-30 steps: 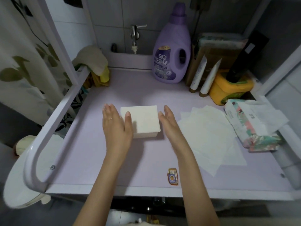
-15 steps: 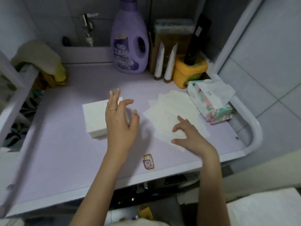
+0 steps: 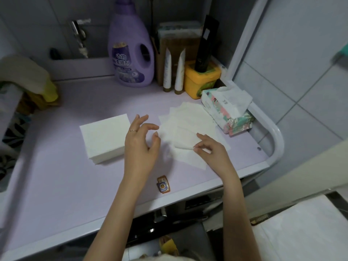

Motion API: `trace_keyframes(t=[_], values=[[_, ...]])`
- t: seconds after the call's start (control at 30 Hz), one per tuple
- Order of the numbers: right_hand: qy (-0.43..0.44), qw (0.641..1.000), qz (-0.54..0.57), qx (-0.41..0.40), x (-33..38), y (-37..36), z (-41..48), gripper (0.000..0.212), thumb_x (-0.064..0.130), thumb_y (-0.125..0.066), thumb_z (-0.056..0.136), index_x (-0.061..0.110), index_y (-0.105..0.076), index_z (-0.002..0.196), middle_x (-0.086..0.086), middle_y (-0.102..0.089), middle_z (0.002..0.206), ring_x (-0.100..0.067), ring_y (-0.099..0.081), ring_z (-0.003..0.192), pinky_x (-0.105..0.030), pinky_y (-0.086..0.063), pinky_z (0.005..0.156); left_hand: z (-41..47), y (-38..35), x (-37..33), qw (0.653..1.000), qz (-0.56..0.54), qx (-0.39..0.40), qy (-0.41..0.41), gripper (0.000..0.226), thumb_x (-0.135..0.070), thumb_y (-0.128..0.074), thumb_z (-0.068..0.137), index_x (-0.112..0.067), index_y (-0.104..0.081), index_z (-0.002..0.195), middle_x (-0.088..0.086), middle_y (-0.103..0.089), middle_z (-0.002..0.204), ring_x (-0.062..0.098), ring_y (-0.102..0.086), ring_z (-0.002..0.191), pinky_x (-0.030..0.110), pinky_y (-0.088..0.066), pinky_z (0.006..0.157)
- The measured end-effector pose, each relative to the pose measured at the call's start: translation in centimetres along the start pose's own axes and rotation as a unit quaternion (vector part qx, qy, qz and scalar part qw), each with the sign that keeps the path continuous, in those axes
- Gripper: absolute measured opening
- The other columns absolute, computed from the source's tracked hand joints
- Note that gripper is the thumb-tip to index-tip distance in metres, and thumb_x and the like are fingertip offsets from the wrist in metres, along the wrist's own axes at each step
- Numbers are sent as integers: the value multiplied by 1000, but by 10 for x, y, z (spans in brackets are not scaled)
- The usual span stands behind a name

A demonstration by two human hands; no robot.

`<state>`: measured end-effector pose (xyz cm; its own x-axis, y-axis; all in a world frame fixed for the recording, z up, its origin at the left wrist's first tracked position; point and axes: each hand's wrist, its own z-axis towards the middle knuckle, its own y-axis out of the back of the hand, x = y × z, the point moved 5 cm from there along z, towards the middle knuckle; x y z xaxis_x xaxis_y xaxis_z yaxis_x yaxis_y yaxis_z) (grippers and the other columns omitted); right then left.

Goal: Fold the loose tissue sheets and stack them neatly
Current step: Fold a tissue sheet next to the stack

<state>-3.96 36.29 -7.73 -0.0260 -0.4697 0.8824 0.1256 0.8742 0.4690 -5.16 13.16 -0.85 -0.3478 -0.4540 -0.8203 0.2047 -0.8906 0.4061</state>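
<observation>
On the lilac surface (image 3: 66, 176), right of centre, the loose sheets (image 3: 190, 119) lie fanned and overlapping, their far edge just beside the tissue pack (image 3: 226, 112). The folded stack (image 3: 105, 137) sits well to the left, squared up.

I have the right hand (image 3: 212, 153) at the near edge of the fan. Its thumb and first fingers (image 3: 204, 138) are closed in a pinch on the near corner of the top sheet (image 3: 185, 142), which curls up slightly off the ones beneath. The left hand (image 3: 141, 144) hovers between stack and fan with its fingers loosely spread and curled, holding nothing.

What the next move turns on, as I judge it: the top sheet runs away from the pinch toward the far left, on a slant, so its free left edge is nearer the left hand than the right. That hand only has to cross a short gap rightward to take it — then the sheet can be drawn clear and folded. The risk I see is dragging a second sheet along.
</observation>
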Motion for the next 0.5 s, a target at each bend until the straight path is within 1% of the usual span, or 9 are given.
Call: trace_keyframes(t=[0.03, 0.13, 0.2, 0.23, 0.3, 0.33, 0.37, 0.43, 0.5], values=[[-6, 1000, 2, -2, 0, 1, 0, 5, 14, -69, 88, 12, -73, 88, 7, -55, 137, -2, -36, 137, -14, -30, 105, 0, -1, 0, 1000, 0, 5, 1, 20, -20, -48, 85, -16, -64, 96, 1, -51, 137, 14, -30, 141, 1, -14, 102], [-26, 1000, 16, -4, 2, 3, 0, 8, 13, -68, 89, 15, -76, 89, 8, -57, 135, 1, -38, 133, -2, -29, 96, 0, -3, 2, 1000, 5, 17, -1, 20, -19, -49, 85, -15, -65, 96, 1, -52, 135, 15, -32, 139, -1, -14, 101], [-27, 999, 21, -6, 3, 3, 1, 10, 11, -68, 88, 14, -77, 91, 7, -58, 133, -1, -40, 132, 2, -29, 93, 1, -3, 3, 1000, 11, 23, -3, 20, -20, -49, 85, -16, -65, 96, 1, -54, 134, 15, -33, 139, 2, -16, 101], [-25, 999, 27, -8, 3, 3, 2, 10, 11, -68, 88, 13, -77, 92, 6, -59, 132, -2, -42, 131, -1, -31, 96, 1, -3, 3, 1000, 13, 27, -3, 20, -20, -48, 85, -17, -65, 96, 1, -54, 134, 14, -34, 139, 3, -17, 102], [-31, 997, 61, -20, 2, 4, 3, 11, 11, -66, 89, 11, -77, 89, 6, -62, 129, -1, -49, 125, -17, -38, 106, 2, -3, 3, 999, 13, 31, -5, 21, -20, -48, 84, -16, -65, 95, 2, -55, 133, 15, -35, 138, 2, -17, 101], [-37, 995, 86, -29, 3, 5, 4, 11, 12, -66, 89, 10, -77, 87, 8, -64, 126, 0, -53, 120, -25, -40, 107, 2, -3, 3, 999, 12, 33, -6, 22, -20, -48, 83, -16, -65, 95, 2, -56, 132, 15, -36, 137, 1, -17, 100], [-40, 993, 108, -38, 5, 7, 4, 12, 13, -65, 90, 9, -75, 85, 10, -65, 125, 2, -56, 116, -29, -41, 106, 2, -3, 3, 999, 7, 36, -4, 21, -20, -48, 83, -17, -65, 95, 1, -56, 131, 15, -37, 137, 0, -17, 99], [-35, 988, 143, -51, 10, 10, 5, 15, 13, -64, 91, 7, -69, 79, 12, -66, 121, 7, -58, 110, -27, -42, 103, 3, -5, 3, 999, -7, 47, 1, 20, -21, -49, 82, -21, -64, 96, 0, -56, 131, 14, -38, 136, 1, -19, 99], [-25, 984, 172, -51, 17, 10, 6, 20, 11, -63, 91, 11, -65, 71, 12, -67, 119, 11, -58, 107, -22, -40, 98, 4, -7, 2, 998, -19, 55, 0, 19, -21, -50, 82, -25, -62, 97, 1, -57, 130, 14, -40, 135, 4, -21, 101]])
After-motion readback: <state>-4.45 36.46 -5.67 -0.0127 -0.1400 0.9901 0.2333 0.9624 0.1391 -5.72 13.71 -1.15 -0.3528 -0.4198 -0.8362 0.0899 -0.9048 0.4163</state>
